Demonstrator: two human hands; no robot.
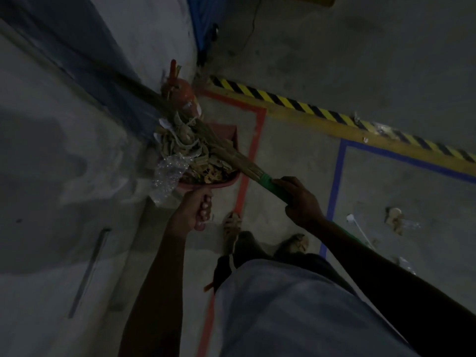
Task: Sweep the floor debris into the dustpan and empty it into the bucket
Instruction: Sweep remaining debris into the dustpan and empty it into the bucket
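From the head camera, the left hand [192,211] was curled tight round the handle of the pink dustpan [233,136], holding it up off the floor [296,155]. The dustpan was heaped with debris [185,145], dry scraps and a crumpled bit of clear plastic spilling over its left edge. The right hand [300,195] gripped the green handle of the broom [219,148], whose bristles lay straight across the dustpan's load. Just beyond the dustpan stood something round and orange, possibly the bucket [180,90]; the light was too dim to be sure. Right of the dustpan ran red tape [248,161].
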